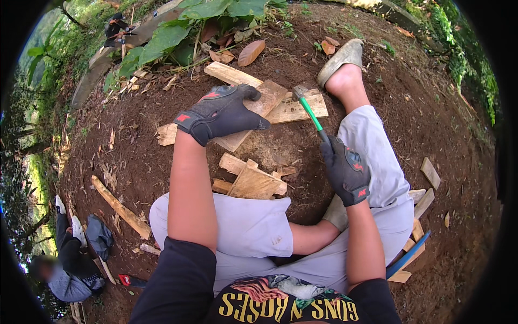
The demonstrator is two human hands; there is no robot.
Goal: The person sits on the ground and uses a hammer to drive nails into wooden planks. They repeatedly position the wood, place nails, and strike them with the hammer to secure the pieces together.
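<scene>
My left hand (221, 112), in a dark grey glove with red marks, grips a brown wooden board (272, 96), its thumb spread across the wood. That board lies slantwise over a paler plank (299, 109) on the ground. Another light piece of wood (232, 73) sticks out beyond them. My right hand (347, 168), gloved alike, is closed around the green handle of a hammer (309, 110). The hammer's metal head is over the right part of the pale plank, close to the brown board. The fingertips of my left hand are partly hidden.
Short wood offcuts (253, 181) lie between my legs. More wood pieces (423, 202) and a blue curved tool (408, 256) are beside my right leg. A long stick (121, 208) lies left. Leafy plants (172, 40) grow ahead. Another person (75, 264) sits at the lower left.
</scene>
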